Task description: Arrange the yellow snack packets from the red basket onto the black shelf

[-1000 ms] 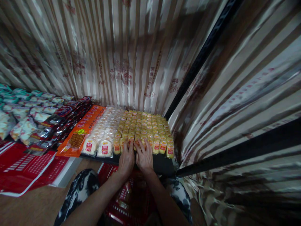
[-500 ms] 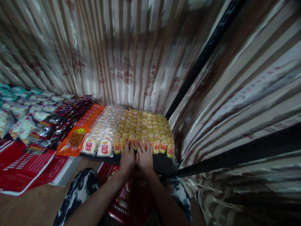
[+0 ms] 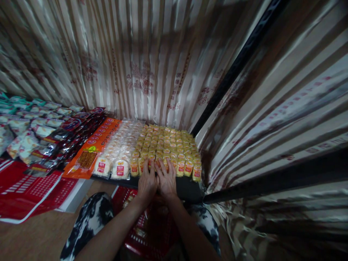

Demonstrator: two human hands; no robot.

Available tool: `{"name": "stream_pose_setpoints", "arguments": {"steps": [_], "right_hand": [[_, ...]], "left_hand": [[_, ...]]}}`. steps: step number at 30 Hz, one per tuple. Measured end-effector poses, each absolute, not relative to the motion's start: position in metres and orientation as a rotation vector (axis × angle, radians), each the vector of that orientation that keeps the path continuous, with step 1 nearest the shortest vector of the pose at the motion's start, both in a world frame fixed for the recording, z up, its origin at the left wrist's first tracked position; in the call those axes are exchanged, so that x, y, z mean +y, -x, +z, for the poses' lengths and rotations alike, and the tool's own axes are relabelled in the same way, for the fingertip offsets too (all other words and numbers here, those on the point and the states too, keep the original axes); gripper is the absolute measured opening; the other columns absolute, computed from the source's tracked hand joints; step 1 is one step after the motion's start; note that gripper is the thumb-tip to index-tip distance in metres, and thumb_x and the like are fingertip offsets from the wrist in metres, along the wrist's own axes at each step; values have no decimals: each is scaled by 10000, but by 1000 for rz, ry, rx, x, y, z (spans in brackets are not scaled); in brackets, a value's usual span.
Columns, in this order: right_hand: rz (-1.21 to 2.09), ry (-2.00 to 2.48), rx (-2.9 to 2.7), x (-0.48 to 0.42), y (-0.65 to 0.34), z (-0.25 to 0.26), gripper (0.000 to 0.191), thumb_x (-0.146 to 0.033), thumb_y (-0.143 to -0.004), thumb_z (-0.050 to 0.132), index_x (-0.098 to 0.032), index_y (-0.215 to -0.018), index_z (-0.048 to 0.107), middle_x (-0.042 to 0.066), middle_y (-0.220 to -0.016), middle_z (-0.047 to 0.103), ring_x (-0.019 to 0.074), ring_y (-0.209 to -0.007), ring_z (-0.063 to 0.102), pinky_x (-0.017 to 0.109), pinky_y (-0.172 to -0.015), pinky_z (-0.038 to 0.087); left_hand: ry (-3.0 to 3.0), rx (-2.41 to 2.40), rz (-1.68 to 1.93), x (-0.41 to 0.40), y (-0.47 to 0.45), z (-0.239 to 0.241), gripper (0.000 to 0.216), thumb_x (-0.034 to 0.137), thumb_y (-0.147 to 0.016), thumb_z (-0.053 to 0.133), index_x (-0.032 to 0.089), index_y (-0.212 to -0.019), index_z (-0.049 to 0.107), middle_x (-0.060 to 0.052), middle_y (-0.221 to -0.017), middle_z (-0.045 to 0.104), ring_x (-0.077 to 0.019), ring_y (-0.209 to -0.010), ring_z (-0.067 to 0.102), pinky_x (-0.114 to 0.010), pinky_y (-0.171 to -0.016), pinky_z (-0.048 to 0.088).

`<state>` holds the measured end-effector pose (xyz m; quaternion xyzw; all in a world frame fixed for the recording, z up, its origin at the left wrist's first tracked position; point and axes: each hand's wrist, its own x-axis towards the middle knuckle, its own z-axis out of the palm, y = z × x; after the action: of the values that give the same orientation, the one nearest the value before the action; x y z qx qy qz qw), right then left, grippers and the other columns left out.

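Rows of small yellow snack packets point(image 3: 170, 139) with red labels stand packed together on a black shelf point(image 3: 190, 188). My left hand point(image 3: 147, 181) rests against the front of these rows, its fingers stretched forward onto the packets. Right beside it, my right hand point(image 3: 166, 180) lies with fingers spread over the front packets. The thumbs are close together. Both hands appear to touch the packets without gripping any. The packets under my fingers are partly hidden.
Left of the yellow rows lie clear-wrapped round white snacks point(image 3: 120, 169), an orange packet point(image 3: 85, 157) and dark red packets point(image 3: 73, 137). A red basket point(image 3: 138, 241) sits below, between my knees. A black post point(image 3: 231, 76) and striped curtain point(image 3: 152, 54) border the shelf.
The fingers of both hands have shifted slightly and spread a little more over the front packets. The camera view has moved marginally; the rows look the same.
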<state>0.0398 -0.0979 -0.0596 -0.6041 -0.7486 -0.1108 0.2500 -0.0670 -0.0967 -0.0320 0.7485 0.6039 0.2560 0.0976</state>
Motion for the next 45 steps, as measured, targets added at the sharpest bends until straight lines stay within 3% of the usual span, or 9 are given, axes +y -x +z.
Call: {"name": "stream_pose_setpoints", "arguments": {"steps": [4,8,12,20,26,28,33,45], "right_hand": [[-339,1600,-2029,-98,-39,-58,385,-213,-819,503,-254,-1200,536,9,-1339,468,260,-1329,159,475,-1058,166],[-372,1570,-2032,-99,-39,-57,352,-220,-844,474,-237,-1188,546,17,-1336,472,261,-1322,184,472,-1056,172],[-386,1568,-2014,-100,-39,-60,341,-215,-851,464,-224,-1181,552,20,-1326,482,253,-1310,207,459,-1053,190],[-395,1561,-2012,-101,-40,-58,354,-195,-856,428,-202,-1190,544,42,-1322,484,235,-1300,227,446,-1043,217],[-385,1572,-2064,-101,-39,-55,383,-203,-843,438,-212,-1216,525,28,-1333,474,259,-1297,225,466,-1039,206],[-371,1575,-2065,-101,-40,-56,389,-189,-836,437,-219,-1213,526,30,-1346,458,261,-1298,232,472,-1037,207],[-365,1591,-2086,-102,-40,-54,426,-166,-805,476,-240,-1223,512,30,-1369,427,260,-1313,206,481,-1042,204],[-389,1622,-2078,-102,-39,-54,391,-153,-805,478,-227,-1184,541,35,-1359,438,255,-1304,213,474,-1046,209]], "left_hand": [[-2344,1810,655,-91,67,-31,582,83,-794,393,107,-1366,284,-217,-1408,292,-277,-1214,433,-336,-832,506],[-2432,1798,606,-86,66,-39,522,33,-798,329,15,-1319,345,-224,-1394,322,-267,-1302,297,-340,-964,419],[-2448,1768,613,-86,65,-47,544,41,-777,342,0,-1320,336,-225,-1400,307,-281,-1328,223,-372,-982,401],[-2406,1728,753,-94,66,-50,536,129,-810,373,-31,-1318,309,-277,-1420,211,-295,-1288,317,-341,-924,447],[-2390,1673,785,-97,69,-43,553,111,-800,373,31,-1340,286,-258,-1429,212,-280,-1233,412,-328,-837,502],[-2404,1672,830,-103,74,-40,520,103,-799,381,73,-1316,347,-241,-1420,243,-274,-1201,451,-326,-818,513],[-2413,1833,1040,-126,96,-47,503,14,-744,385,128,-1227,468,-184,-1301,418,-270,-1231,397,-413,-935,447],[-2474,1749,1021,-116,113,-81,611,-7,-778,323,88,-1373,223,-208,-1337,389,-271,-1305,290,-442,-998,392]]}}
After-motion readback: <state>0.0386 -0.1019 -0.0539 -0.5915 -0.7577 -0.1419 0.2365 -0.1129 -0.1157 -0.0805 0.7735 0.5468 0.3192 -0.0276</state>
